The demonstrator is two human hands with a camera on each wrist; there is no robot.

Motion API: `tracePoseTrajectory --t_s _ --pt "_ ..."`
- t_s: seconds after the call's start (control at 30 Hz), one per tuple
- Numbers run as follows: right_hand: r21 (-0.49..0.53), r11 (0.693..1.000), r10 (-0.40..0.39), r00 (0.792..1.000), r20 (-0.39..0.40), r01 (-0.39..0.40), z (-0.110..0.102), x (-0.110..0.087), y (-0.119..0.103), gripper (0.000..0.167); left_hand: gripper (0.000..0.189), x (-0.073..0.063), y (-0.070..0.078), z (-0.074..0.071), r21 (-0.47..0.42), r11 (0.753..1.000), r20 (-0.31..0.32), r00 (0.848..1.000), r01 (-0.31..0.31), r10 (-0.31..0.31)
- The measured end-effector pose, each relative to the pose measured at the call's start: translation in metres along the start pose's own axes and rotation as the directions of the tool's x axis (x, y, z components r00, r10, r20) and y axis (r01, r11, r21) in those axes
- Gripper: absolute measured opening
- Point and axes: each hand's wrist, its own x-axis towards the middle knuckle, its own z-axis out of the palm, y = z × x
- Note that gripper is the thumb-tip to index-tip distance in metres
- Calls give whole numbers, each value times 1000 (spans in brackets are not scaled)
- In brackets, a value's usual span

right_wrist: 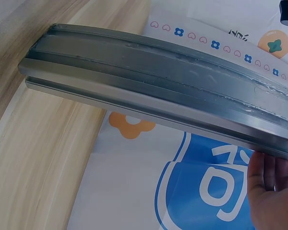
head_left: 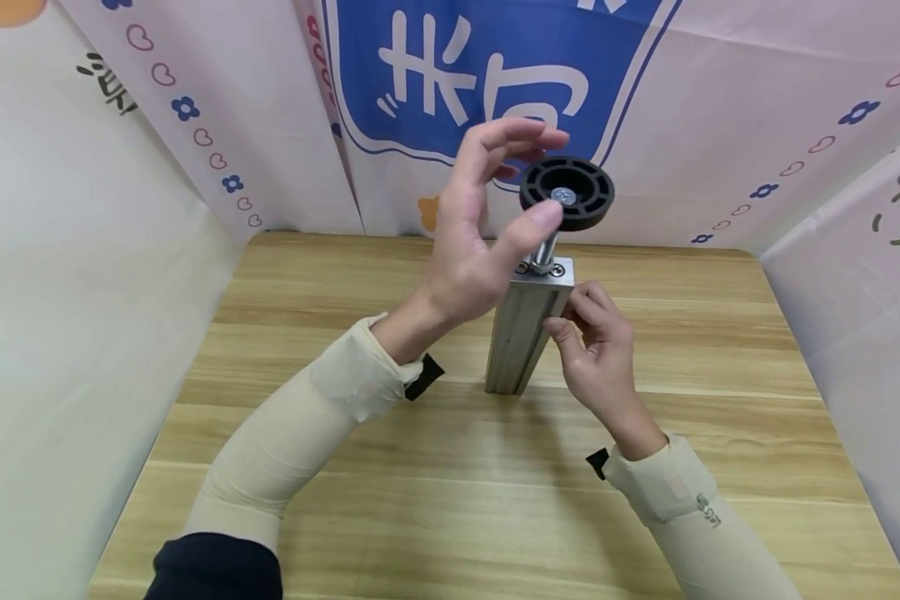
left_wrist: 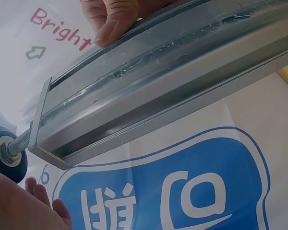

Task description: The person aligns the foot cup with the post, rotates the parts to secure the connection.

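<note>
A silver aluminium profile point(head_left: 523, 333) stands upright on the table, with grooves along its sides. From its top plate rises a threaded bolt carrying a black round levelling foot point(head_left: 589, 215). Beside the foot is my left hand point(head_left: 476, 237), thumb at the near rim and fingers spread loosely behind, apart from it. Whether the thumb touches the rim, I cannot tell. My right hand point(head_left: 600, 358) grips the profile's right side below the top plate. The left wrist view shows the profile's end plate point(left_wrist: 40, 124) and the foot point(left_wrist: 5, 151); the right wrist view shows its lower end.
The wooden table point(head_left: 420, 517) spreads around the profile. A printed cloth point(head_left: 690, 108) with a blue sign hangs close behind it, and white cloth walls point(head_left: 45, 292) stand at both sides.
</note>
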Motion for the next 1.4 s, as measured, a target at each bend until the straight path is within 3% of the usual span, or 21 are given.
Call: tracePoseTrajectory --t_s 0.17,0.43,0.9,1.4 --pt "3 1000 -8 1000 9 8 0 -1 1 40 68 -1 2 0 92 996 -56 998 5 0" --pt "8 1000 -19 1000 8 18 0 -1 2 45 71 -1 2 -1 147 989 -75 997 3 8" --pt "13 1000 -10 1000 12 10 1 -1 3 44 62 -2 2 -1 96 995 -67 998 10 -3" --pt "0 1000 -4 1000 2 4 0 0 1 47 56 0 0 2 -91 995 -23 999 36 -38"
